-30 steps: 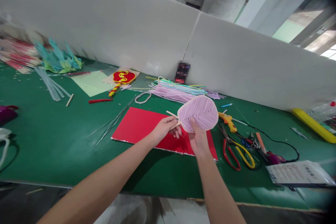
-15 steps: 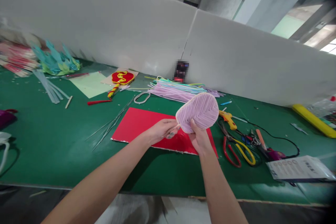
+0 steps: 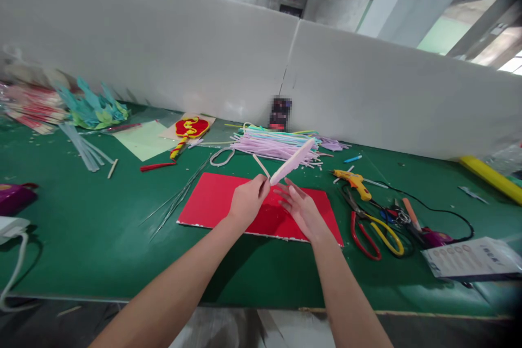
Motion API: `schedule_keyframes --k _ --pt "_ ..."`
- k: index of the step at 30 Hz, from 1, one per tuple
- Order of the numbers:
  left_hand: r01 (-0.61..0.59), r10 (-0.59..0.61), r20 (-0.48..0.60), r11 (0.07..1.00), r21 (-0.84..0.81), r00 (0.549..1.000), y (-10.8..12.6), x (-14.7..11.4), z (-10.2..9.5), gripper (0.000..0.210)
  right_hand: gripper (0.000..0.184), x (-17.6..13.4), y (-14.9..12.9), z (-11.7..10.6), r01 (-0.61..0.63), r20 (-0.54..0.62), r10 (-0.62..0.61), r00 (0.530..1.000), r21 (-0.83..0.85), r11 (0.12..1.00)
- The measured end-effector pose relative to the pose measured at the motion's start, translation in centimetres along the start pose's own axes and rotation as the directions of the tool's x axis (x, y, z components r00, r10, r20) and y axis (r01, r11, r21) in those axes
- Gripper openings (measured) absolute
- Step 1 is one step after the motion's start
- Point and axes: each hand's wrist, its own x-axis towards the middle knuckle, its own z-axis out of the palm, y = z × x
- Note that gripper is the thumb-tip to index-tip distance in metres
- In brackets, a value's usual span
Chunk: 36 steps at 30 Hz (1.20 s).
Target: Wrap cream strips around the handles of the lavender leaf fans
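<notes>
My left hand (image 3: 247,202) is closed around the base of a lilac pipe-cleaner fan (image 3: 292,163) with a pale rim. The fan is turned nearly edge-on and slants up to the right. A short pale stick (image 3: 261,165) juts up and left from the same hand; whether it joins the fan is hidden by my fingers. Just below the fan's edge, my right hand (image 3: 300,207) is open, fingers spread, with nothing in it. Beneath both hands lies a red board (image 3: 212,198) with ragged white edges.
Lilac and blue pipe cleaners (image 3: 269,147) are piled behind the board. To the right are a yellow glue gun (image 3: 354,181) and scissors (image 3: 367,228) with red and yellow handles. A red-and-yellow fan (image 3: 191,128) and thin wires (image 3: 175,201) lie to the left.
The fan has swung from facing me to nearly edge-on. My right hand has let go of it and opened. A pale stick now shows above my left hand.
</notes>
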Motion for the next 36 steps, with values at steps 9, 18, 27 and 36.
schedule_keyframes --k 9,18,27,36 --pt "-0.169 0.167 0.148 0.986 -0.002 0.975 -0.3 -0.3 1.1 0.020 0.032 -0.5 -0.4 0.6 0.060 0.102 -0.077 0.992 0.166 0.984" --pt "-0.026 0.046 0.114 0.985 -0.170 0.992 0.1 -0.5 1.4 0.017 0.035 -0.2 0.1 1.2 0.098 0.005 -0.100 0.995 0.168 0.981" --pt "0.180 -0.084 0.175 0.729 -0.660 0.981 -0.3 -0.2 2.4 0.021 0.037 0.1 0.2 1.0 0.164 -0.034 -0.162 0.986 0.123 0.979" --pt "0.422 -0.185 0.380 0.378 -0.824 0.906 0.3 0.2 2.2 0.022 0.034 0.5 0.5 0.3 0.202 -0.069 -0.196 0.978 0.107 0.973"
